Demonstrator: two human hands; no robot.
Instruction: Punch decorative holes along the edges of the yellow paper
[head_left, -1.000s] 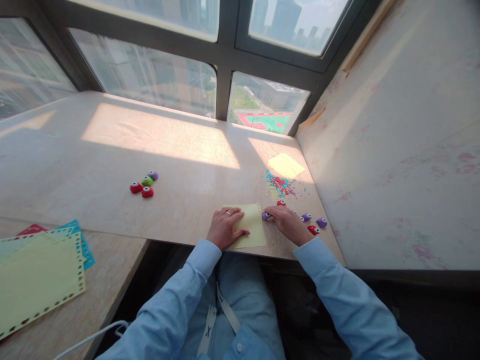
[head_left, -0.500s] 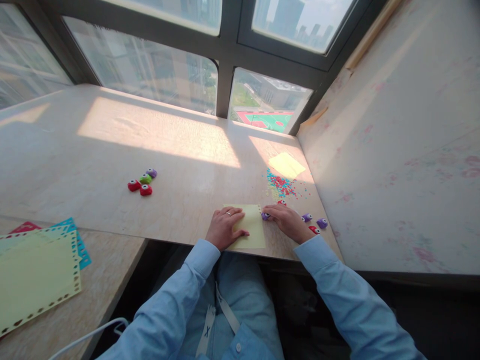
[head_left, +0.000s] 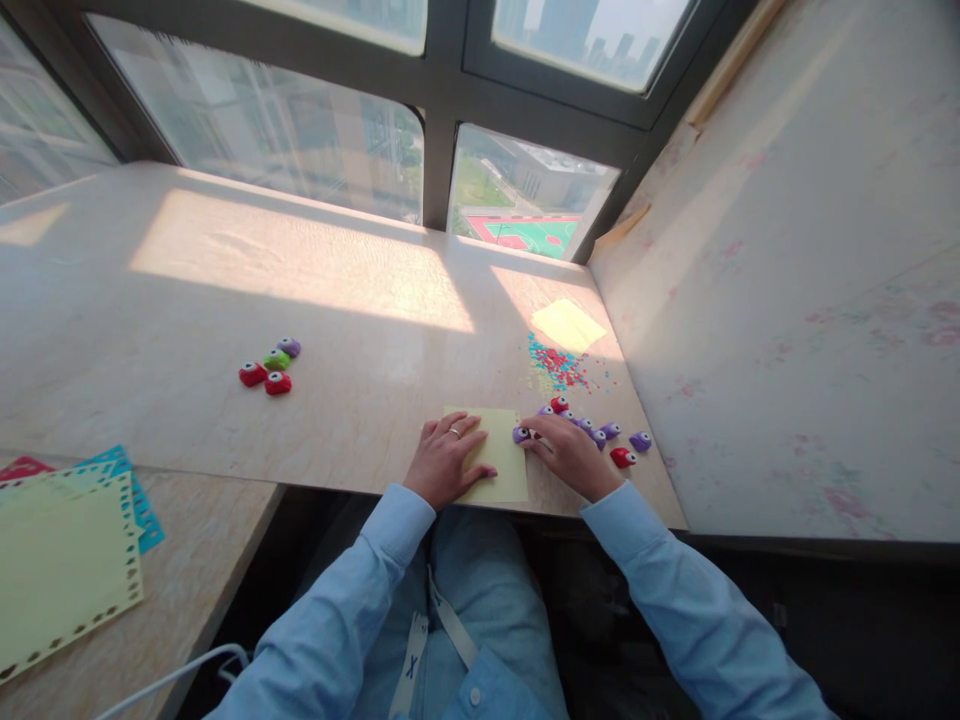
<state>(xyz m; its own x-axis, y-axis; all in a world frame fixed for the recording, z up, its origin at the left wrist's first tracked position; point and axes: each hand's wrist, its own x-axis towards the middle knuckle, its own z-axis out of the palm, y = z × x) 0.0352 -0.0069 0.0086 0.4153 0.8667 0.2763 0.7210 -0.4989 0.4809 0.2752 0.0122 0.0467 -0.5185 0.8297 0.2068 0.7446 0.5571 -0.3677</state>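
Moved: the purple punch [head_left: 520, 435] has been shifted slightly inward at the right edge of the pale yellow sheet [head_left: 501, 470] by the right hand [head_left: 574, 455].
Surface [head_left: 360, 400]: the sheet is carried at its near edge.
Punched sheets [head_left: 67, 570]: stacked well to the left of the sheet.
Left hand [head_left: 444, 462]: laid on the sheet's left part, fingers slightly apart.
Right hand: thumb and fingers closed around the purple punch, just right of the sheet.
Right punches [head_left: 622, 457]: red and purple, scattered right of the sheet.
Left punches [head_left: 277, 383]: two red, one green, one purple, grouped beyond the sheet, to its left.
Confetti [head_left: 559, 368]: spread beyond the sheet, to its right.
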